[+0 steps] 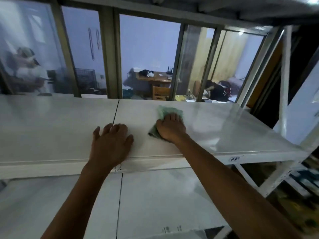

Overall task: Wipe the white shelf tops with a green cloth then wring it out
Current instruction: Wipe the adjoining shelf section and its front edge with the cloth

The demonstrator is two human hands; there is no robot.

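My right hand (170, 129) presses the green cloth (168, 112) flat onto the white shelf top (224, 128), fingers straight. My left hand (112, 140) rests open beside it. The unwiped span, I judge, lies leftward.

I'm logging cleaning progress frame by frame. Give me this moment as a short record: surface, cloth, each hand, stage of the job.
surface: white shelf top, two panels meeting at a seam
cloth: green cloth, bunched, lying on the right panel
right hand: presses down on the cloth, fingers over it
left hand: rests flat on the shelf near the seam, fingers spread, holds nothing
lower shelf: white, nothing on the part in view
stage: wiping; wringing not yet done
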